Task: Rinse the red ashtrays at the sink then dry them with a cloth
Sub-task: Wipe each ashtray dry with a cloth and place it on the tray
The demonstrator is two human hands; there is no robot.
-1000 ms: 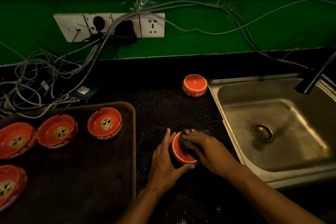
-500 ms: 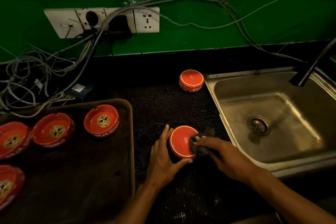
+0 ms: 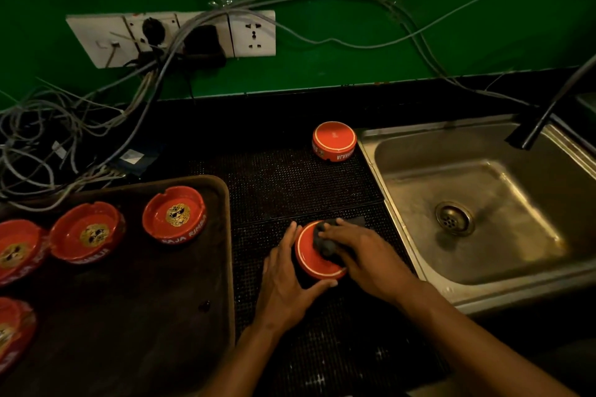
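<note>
An upturned red ashtray (image 3: 314, 263) lies on the black dotted mat (image 3: 290, 184). My left hand (image 3: 283, 280) grips its left side, thumb along the near rim. My right hand (image 3: 364, 255) holds a dark cloth (image 3: 325, 243) bunched on the ashtray's red base. A second red ashtray (image 3: 334, 140) sits upside down at the mat's far edge beside the sink (image 3: 403, 203). Several more red ashtrays (image 3: 175, 214) with gold emblems stand upright on the dark tray (image 3: 145, 300) at the left.
A black tap (image 3: 545, 116) reaches over the steel sink from the right. A tangle of grey cables (image 3: 64, 126) hangs from the wall sockets (image 3: 251, 34) onto the counter behind the tray.
My right hand has slid the cloth from the ashtray's right edge back over its base. The left hand keeps hold of the ashtray in the same place.
</note>
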